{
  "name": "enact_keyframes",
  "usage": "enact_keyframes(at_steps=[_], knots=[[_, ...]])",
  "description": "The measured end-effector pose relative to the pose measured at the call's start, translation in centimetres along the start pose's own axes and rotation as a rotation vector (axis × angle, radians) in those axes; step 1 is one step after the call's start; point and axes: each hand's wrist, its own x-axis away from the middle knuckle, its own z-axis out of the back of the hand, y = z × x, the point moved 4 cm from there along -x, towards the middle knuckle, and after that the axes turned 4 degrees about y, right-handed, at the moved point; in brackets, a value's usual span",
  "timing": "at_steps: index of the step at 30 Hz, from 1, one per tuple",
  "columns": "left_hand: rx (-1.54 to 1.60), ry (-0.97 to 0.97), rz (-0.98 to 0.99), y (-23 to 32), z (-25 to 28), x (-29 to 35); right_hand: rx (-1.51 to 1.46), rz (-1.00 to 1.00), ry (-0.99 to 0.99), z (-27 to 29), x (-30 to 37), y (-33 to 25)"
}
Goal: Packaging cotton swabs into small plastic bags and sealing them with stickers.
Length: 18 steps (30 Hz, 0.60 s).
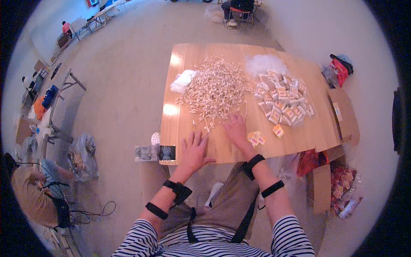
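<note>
A big loose heap of cotton swabs (218,88) covers the left-middle of the wooden table (180,124). My left hand (195,150) rests near the table's front edge, fingers spread, holding nothing. Just below the heap's near edge lies my right hand (235,129), its fingers stretched toward the closest swabs; whether they touch any is too small to tell. Right of the heap is a pile of small packed swab packets (284,103) with orange-and-white labels. A few yellow-orange cards (256,138) sit beside my right wrist, with another card (278,130) farther right.
A white bundle (184,80) lies left of the swabs, and clear plastic bags (266,64) lie behind the packets. At the table's right stand open cardboard boxes (321,188), one beside red-and-clear packages (344,188). Another person (36,192) sits at the lower left.
</note>
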Motion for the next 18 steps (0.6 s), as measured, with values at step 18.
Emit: enact_keyframes(at_steps=[18], knots=[[-0.115, -0.186, -0.204, -2.6, 2.7, 5.3, 0.033, 0.264, -0.062, -1.0, 5.6, -7.1]])
